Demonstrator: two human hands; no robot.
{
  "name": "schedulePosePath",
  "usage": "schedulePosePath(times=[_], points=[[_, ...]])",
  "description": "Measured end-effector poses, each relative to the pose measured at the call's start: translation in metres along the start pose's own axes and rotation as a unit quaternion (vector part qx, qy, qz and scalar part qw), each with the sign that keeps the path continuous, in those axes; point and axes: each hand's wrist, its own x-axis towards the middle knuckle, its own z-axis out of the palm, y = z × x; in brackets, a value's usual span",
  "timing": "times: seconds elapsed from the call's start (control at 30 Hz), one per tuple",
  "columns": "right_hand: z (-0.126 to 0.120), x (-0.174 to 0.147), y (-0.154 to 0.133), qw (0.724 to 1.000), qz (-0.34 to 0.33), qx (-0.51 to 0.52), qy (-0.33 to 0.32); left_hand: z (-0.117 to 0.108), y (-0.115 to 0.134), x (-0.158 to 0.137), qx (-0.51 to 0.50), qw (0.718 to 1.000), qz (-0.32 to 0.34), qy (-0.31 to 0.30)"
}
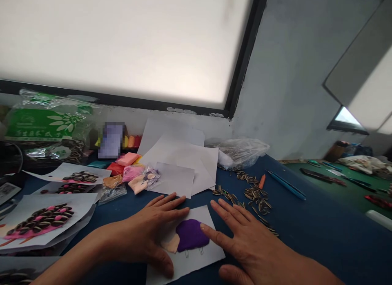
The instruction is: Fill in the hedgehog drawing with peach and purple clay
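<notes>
A white paper sheet [214, 258] lies on the blue table in front of me. Pressed flat onto it is a purple clay patch [192, 235], with a smaller cream clay patch [171, 243] joined at its left. Pencil-drawn legs show below the purple clay. My left hand [147, 228] rests over the sheet's left side, fingers spread, partly covering the cream clay. On the right, my right hand [241, 236] is spread too, its index fingertip at the purple clay's right edge. Neither hand grips anything.
Sunflower seeds [257, 197] lie scattered at right near an orange clay stick [262, 181] and a blue pen-like tool [286, 185]. Blank papers [180, 154] and clay packets [128, 159] are at the back. Finished seed pictures [82, 203] pile up at left, below a green seed bag [45, 123].
</notes>
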Motion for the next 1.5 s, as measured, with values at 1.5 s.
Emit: schedulePosePath(times=[1.5], points=[[0.044, 0.055, 0.001, 0.974, 0.094, 0.155, 0.139, -0.009, 0.014, -0.002, -0.001, 1.0, -0.002, -0.013]])
